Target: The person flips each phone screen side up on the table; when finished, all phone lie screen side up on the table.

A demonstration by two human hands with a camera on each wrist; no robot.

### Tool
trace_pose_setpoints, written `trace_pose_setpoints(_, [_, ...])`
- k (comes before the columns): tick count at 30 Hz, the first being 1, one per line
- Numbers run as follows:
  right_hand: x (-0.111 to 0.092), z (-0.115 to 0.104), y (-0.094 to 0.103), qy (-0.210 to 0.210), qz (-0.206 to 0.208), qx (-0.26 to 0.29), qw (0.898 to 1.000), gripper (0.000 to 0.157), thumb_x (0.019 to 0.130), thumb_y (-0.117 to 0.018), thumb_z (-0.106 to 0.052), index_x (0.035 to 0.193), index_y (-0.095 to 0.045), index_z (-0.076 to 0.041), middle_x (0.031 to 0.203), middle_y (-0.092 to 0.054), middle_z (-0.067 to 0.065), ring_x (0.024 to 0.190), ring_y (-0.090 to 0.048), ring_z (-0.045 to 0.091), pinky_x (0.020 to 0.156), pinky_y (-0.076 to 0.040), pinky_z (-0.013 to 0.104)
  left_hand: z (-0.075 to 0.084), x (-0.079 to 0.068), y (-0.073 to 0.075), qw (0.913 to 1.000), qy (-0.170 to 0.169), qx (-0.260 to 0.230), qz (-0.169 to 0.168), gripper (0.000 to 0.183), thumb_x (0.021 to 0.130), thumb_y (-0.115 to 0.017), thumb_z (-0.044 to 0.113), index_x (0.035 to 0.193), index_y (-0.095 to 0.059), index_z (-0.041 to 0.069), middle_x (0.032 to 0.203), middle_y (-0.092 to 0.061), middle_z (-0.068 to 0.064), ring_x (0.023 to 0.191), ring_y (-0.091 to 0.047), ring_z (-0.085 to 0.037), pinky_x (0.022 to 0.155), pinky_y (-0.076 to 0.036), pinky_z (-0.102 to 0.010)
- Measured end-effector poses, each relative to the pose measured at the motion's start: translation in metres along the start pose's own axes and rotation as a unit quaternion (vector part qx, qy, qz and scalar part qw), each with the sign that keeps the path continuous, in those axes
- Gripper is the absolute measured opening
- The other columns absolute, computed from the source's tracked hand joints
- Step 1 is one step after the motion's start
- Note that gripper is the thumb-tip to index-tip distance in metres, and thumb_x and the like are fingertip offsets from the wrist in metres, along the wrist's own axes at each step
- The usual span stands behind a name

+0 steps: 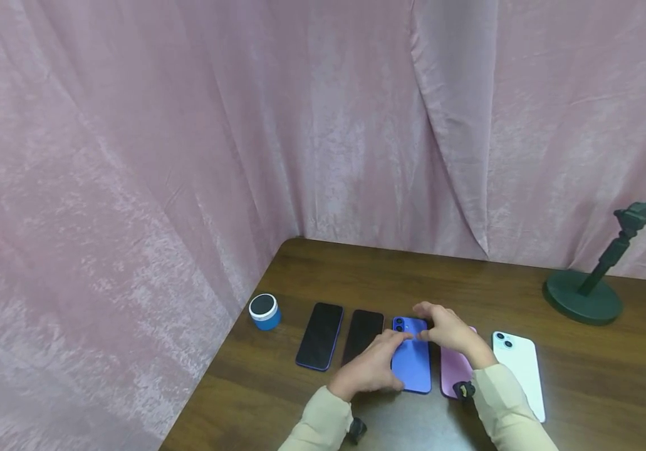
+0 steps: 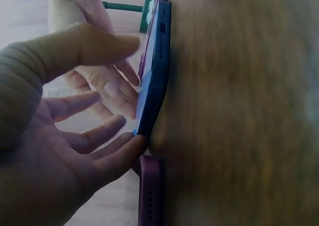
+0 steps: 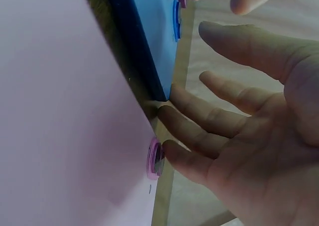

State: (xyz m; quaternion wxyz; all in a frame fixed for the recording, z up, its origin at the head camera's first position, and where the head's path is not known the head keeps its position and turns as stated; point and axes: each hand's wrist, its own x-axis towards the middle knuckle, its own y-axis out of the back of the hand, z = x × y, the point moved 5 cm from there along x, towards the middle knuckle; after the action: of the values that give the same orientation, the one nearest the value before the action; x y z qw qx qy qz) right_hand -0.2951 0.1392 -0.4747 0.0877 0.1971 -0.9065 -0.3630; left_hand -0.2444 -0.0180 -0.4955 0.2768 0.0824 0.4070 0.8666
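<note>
A blue phone lies back up on the wooden table, with its camera lenses at the far left corner. My left hand spans its left side, thumb near the lower end and fingers over the upper part. In the left wrist view a fingertip meets the edge of the blue phone. My right hand hovers by the far right corner with fingers spread. In the right wrist view those fingers are close to the phone's corner; contact is hard to tell. A pink phone lies partly under the right hand.
Left of the blue phone are a dark-screened phone with a pinkish edge and another with a blue edge. A white phone lies on the right. A small blue cylinder and a green stand stand farther out. Pink curtains border the table.
</note>
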Motion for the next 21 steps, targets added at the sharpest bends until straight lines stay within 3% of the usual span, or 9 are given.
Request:
trace_pose_setpoints(8, [0.0003, -0.0050, -0.0002, 0.007, -0.001, -0.017, 1.000, 0.047, 0.082, -0.074, 0.002, 0.125, -0.058, 0.016, 0.120, -0.063, 0.033, 0.114, -0.059, 0.050, 0.092, -0.050, 0.058, -0.0009, 0.0009, -0.0069, 0.9992, 0.013, 0.038, -0.003, 0.101, 0.066, -0.092, 0.000, 0.152, -0.043, 0.021, 0.144, -0.045, -0.003, 0.129, -0.042, -0.017, 0.094, -0.048, -0.029])
trace_pose_setpoints(16, [0.0020, -0.0085, -0.0008, 0.016, 0.011, -0.028, 0.999, 0.032, 0.090, -0.068, -0.002, 0.116, -0.062, 0.015, 0.110, -0.067, 0.028, 0.105, -0.064, 0.045, 0.088, -0.052, 0.056, 0.0042, -0.0020, -0.0072, 0.9974, 0.021, 0.070, -0.002, 0.101, 0.064, -0.093, -0.001, 0.150, -0.044, 0.020, 0.143, -0.043, -0.003, 0.129, -0.041, -0.018, 0.093, -0.049, -0.029])
trace_pose_setpoints(21, [0.0062, -0.0050, -0.0017, 0.005, 0.020, -0.038, 0.999, 0.026, 0.088, -0.068, 0.000, 0.111, -0.064, 0.012, 0.106, -0.068, 0.025, 0.102, -0.065, 0.043, 0.087, -0.053, 0.055, 0.0046, 0.0001, -0.0089, 0.9967, 0.023, 0.077, 0.010, 0.101, 0.063, -0.093, 0.000, 0.150, -0.045, 0.019, 0.141, -0.044, -0.002, 0.124, -0.042, -0.016, 0.091, -0.049, -0.027])
